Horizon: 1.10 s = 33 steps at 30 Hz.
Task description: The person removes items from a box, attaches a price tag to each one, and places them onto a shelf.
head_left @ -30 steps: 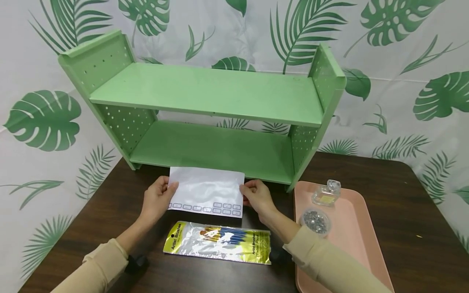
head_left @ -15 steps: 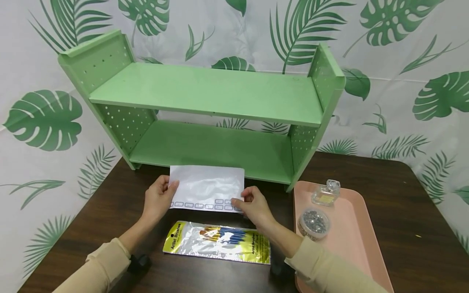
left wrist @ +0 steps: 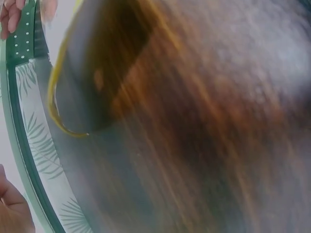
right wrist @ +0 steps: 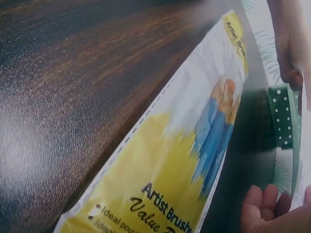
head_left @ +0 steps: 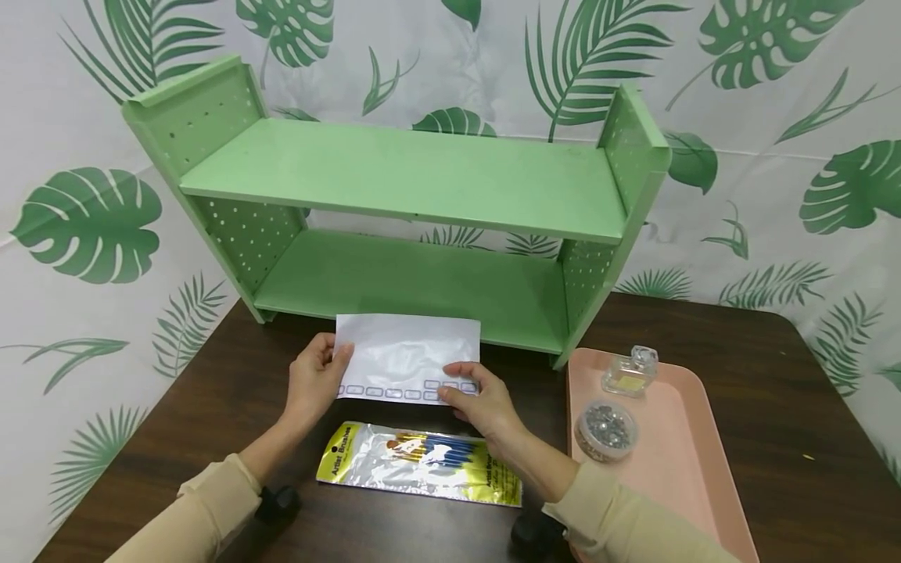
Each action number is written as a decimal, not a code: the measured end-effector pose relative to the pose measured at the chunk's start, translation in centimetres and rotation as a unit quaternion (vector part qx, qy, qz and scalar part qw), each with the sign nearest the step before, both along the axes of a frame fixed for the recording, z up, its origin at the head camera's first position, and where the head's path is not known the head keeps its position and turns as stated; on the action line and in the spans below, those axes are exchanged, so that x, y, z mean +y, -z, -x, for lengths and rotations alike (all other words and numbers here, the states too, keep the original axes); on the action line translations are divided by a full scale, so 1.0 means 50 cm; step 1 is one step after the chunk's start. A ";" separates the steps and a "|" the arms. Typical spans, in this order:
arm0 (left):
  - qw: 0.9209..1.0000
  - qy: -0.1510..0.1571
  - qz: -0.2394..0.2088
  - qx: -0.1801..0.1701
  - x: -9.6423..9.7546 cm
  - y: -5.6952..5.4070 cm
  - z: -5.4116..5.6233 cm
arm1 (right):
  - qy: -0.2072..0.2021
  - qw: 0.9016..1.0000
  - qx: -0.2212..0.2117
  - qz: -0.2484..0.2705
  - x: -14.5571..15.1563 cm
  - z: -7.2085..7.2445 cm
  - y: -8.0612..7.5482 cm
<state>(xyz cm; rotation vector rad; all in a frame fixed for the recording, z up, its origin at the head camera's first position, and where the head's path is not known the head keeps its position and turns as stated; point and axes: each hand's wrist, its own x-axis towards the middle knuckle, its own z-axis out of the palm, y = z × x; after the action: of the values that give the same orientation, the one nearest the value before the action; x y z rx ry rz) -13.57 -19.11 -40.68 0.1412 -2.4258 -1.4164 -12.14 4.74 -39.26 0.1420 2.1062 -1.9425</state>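
Observation:
My left hand (head_left: 317,379) pinches the left edge of a white rectangular packet (head_left: 394,352), thumb on its front. Small outlined boxes are printed along the packet's bottom. At its lower right, my right hand (head_left: 486,403) touches the front face with thumb and forefinger, fingers loosely bent. In the right wrist view the same right hand (right wrist: 265,208) shows beside the packet's edge. Below the hands a clear and yellow pack of artist brushes (head_left: 422,463) with blue handles lies on the table. The left wrist view is mostly blurred, with my left hand (left wrist: 12,208) at its lower left.
A green two-tier shelf (head_left: 415,164) stands on the dark wooden table (head_left: 760,407) behind the packet. To the right, a pink tray (head_left: 676,461) holds a glass bottle (head_left: 629,375) and a round clear tub (head_left: 607,430) of silvery pieces. A leaf-print sheet hangs behind.
My right hand has left the packet's right edge and moved left onto its front. The packet has tipped and risen slightly. The left hand keeps its hold, and the brushes have not moved.

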 end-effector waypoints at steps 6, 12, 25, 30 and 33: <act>1.000 -0.003 0.000 -0.005 0.006 -0.002 -0.001 | 0.006 1.000 -0.003 0.028 0.000 0.003 0.003; 1.000 0.005 -0.005 -0.009 0.008 -0.001 0.001 | -0.001 0.997 -0.014 0.071 0.003 0.007 0.003; 0.999 0.012 -0.045 -0.021 0.014 -0.002 -0.001 | 0.006 0.998 -0.001 0.067 0.010 0.013 -0.001; 0.998 0.016 -0.059 -0.011 0.021 -0.004 0.001 | 0.008 0.998 0.006 0.055 0.014 0.016 0.001; 0.998 0.014 -0.058 -0.002 0.024 -0.004 0.003 | 0.007 0.999 0.011 0.041 0.015 0.017 0.003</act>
<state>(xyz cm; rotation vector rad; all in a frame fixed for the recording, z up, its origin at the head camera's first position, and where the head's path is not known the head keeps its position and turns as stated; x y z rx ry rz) -13.73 -17.88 -40.46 0.1386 -2.3577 -1.5704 -12.98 5.47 -39.41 0.1202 2.0405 -2.0430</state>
